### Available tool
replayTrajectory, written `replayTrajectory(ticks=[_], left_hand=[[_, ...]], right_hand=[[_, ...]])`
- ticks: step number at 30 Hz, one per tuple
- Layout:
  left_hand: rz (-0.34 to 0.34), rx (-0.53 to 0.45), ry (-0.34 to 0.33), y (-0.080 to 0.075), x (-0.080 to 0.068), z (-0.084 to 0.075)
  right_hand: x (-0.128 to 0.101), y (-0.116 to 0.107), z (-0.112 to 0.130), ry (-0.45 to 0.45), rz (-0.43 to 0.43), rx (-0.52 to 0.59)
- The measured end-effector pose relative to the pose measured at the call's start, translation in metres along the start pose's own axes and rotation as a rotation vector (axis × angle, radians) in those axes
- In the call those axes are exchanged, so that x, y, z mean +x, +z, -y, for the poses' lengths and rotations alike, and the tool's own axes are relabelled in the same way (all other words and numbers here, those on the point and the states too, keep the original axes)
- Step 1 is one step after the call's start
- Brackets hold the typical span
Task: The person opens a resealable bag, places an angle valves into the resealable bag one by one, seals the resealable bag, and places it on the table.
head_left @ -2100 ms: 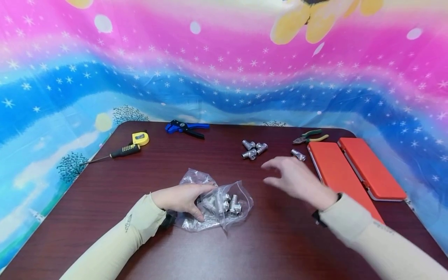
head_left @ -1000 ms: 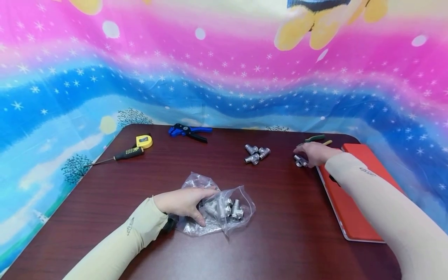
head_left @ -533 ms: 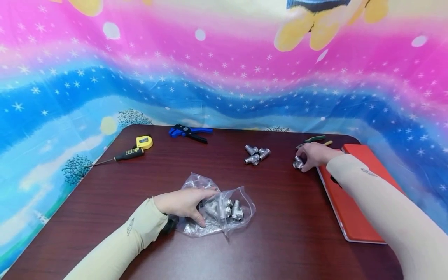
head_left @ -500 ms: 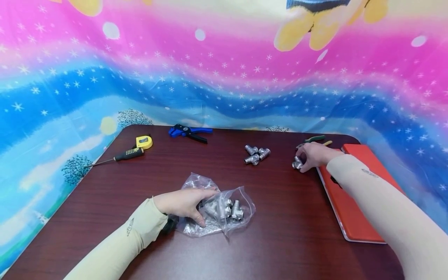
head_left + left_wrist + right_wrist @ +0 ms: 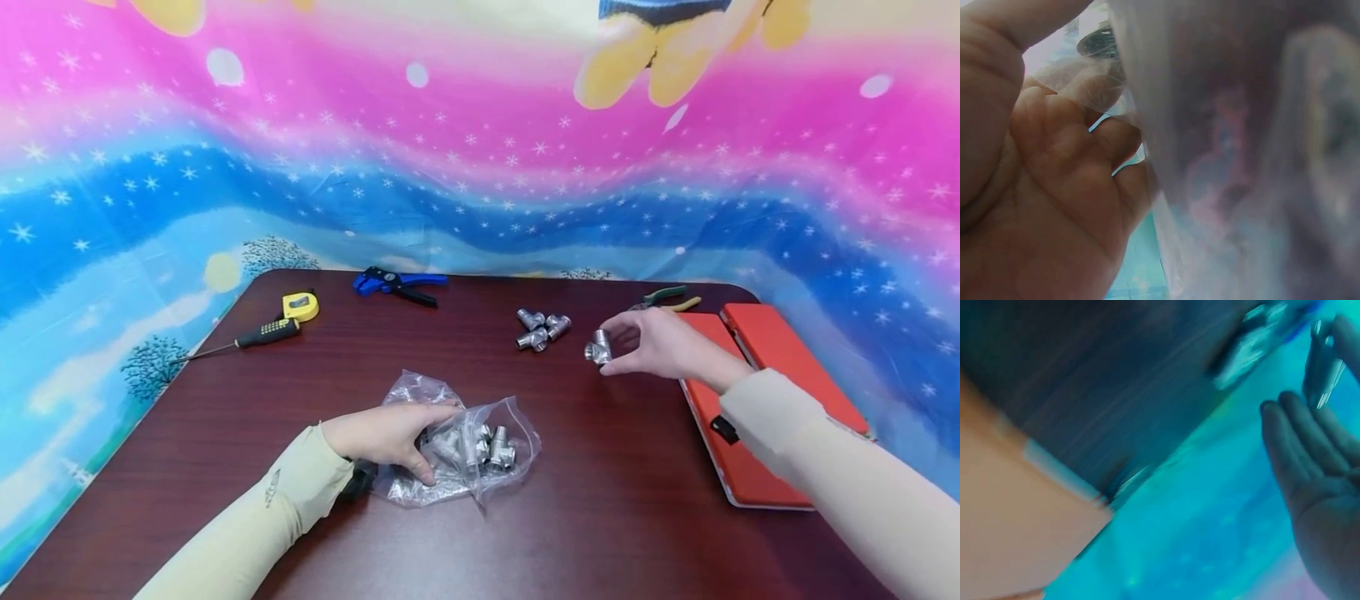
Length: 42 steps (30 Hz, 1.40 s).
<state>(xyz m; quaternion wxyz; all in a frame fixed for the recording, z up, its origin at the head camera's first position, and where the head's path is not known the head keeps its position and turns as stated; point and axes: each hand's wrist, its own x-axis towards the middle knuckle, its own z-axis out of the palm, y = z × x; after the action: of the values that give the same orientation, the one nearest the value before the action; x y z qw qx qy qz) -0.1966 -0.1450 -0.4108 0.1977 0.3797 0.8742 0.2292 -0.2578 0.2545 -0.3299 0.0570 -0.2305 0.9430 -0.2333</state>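
Observation:
A silver metal tee pipe fitting [image 5: 599, 348] is pinched between the thumb and fingertips of my right hand [image 5: 663, 346]. In the right wrist view the same tee fitting [image 5: 1323, 365] shows at the fingertips, blurred. My left hand [image 5: 390, 433] holds a clear plastic zip bag [image 5: 513, 421] on the table, thumb on the near side and fingers on the far side. Inside the bag are several more tee fittings [image 5: 499, 450]. Up close in the left wrist view, the bag's film [image 5: 1222, 187] hangs beside the left palm. Three loose tee fittings [image 5: 534, 338] sit in a cluster left of my right hand.
Pliers [image 5: 663, 298] with green and yellow handles lie behind the right hand. Two red flat cases [image 5: 795, 358] lie at the right, partly under the right forearm. At the back left are a blue-and-black hand tool [image 5: 397, 283], a yellow tape measure [image 5: 301, 306] and a screwdriver [image 5: 266, 333].
My right hand reached to the tee fitting beside the red cases, took hold of it and brought it left toward the cluster. The left hand stays at the bag.

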Motion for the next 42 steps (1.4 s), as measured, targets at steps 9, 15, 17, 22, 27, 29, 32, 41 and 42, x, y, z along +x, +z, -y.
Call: replayTrajectory(ticks=[9,15,17,22,27,29,32,41,42], left_hand=[[0.001,-0.003,-0.002,0.000,0.000,0.000],[-0.002,-0.006,0.008,0.000,0.001,0.001],[-0.001,-0.008,0.007,-0.001,0.001,0.000],[0.003,-0.012,0.002,-0.002,0.001,-0.001],[0.000,-0.008,0.008,-0.002,0.001,-0.002],[-0.001,-0.003,0.010,-0.003,0.000,-0.002],[-0.006,0.001,0.016,-0.003,0.000,-0.002],[-0.008,0.007,0.032,-0.001,0.001,-0.001],[-0.007,0.007,0.031,-0.001,0.002,0.000]], right_hand=[[-0.042,0.033,0.066,-0.053,-0.075,0.093],[-0.048,0.060,0.086,-0.075,-0.064,0.095],[-0.047,0.069,0.089,-0.091,-0.072,0.082],[-0.041,0.090,0.098,-0.133,-0.103,0.028],[-0.032,0.109,0.110,-0.135,-0.107,-0.028],[-0.028,0.115,0.114,-0.137,-0.101,-0.046],[-0.022,0.123,0.118,-0.137,-0.094,-0.052],[-0.018,0.125,0.124,-0.151,-0.065,-0.070],[-0.019,0.122,0.123,-0.153,-0.065,-0.064]])
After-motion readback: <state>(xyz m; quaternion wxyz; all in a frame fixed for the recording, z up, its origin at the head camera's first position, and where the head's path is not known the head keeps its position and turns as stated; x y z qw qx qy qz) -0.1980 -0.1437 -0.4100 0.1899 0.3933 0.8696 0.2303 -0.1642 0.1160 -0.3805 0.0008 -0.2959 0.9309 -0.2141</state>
